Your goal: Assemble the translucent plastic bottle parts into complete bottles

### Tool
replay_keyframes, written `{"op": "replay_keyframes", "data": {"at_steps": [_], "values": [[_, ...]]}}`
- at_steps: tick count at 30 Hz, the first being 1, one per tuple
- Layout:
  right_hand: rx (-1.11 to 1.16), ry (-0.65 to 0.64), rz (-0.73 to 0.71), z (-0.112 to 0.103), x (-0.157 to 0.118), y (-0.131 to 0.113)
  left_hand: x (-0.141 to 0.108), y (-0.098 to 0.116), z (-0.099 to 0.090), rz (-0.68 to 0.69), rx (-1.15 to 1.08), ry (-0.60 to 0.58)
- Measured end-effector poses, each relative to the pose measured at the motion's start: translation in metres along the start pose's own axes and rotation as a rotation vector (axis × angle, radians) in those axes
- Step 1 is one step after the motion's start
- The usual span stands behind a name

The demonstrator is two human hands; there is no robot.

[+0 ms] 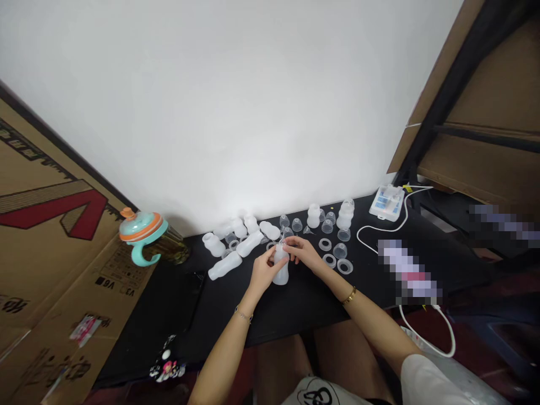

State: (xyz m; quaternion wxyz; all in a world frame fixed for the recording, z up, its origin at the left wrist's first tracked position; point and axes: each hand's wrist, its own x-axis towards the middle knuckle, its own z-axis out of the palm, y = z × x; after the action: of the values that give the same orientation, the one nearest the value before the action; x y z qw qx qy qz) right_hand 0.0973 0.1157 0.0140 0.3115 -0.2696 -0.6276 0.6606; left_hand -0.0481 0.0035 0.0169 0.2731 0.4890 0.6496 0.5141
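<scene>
A translucent white baby bottle (280, 274) stands upright near the table's front edge. My left hand (266, 267) is closed round its upper side. At the bottle's top my right hand (301, 252) has its fingers bent round a clear nipple (283, 236); its fingertips are partly hidden. Left of my hands, two white bottles (225, 265) lie on their sides. Behind them are several more bottle bodies (214, 244) and white discs (270, 230). To the right are clear dome caps (340, 250), ring collars (345, 266) and an upright bottle (345, 214).
A drink jug (175, 247) with a turquoise and orange lid stands at the left by a large cardboard box (54, 253). A white plastic case (387, 202) and a white cable (371, 228) lie at the right. Behind the black table (304, 304) rises a white wall (270, 101).
</scene>
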Motion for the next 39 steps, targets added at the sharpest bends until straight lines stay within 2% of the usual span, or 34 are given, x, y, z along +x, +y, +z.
{"op": "replay_keyframes", "data": {"at_steps": [6, 13, 21, 28, 31, 39], "values": [[-0.037, 0.026, 0.001, 0.000, 0.002, 0.003, -0.001, -0.003, 0.001, 0.060, 0.097, 0.017], [-0.047, 0.033, -0.004, 0.000, 0.001, 0.003, -0.001, -0.007, 0.001, 0.066, 0.211, 0.070], [-0.038, 0.031, 0.007, 0.000, 0.000, 0.003, -0.004, -0.001, 0.001, 0.090, 0.255, 0.105], [-0.033, 0.027, 0.020, 0.001, 0.000, 0.000, -0.005, 0.000, 0.001, 0.101, 0.379, 0.083], [-0.014, 0.025, 0.024, 0.001, -0.001, -0.002, -0.004, 0.000, 0.001, 0.103, 0.310, 0.070], [0.072, 0.000, 0.037, 0.003, -0.005, -0.009, -0.001, 0.001, 0.001, 0.012, -0.087, -0.052]]}}
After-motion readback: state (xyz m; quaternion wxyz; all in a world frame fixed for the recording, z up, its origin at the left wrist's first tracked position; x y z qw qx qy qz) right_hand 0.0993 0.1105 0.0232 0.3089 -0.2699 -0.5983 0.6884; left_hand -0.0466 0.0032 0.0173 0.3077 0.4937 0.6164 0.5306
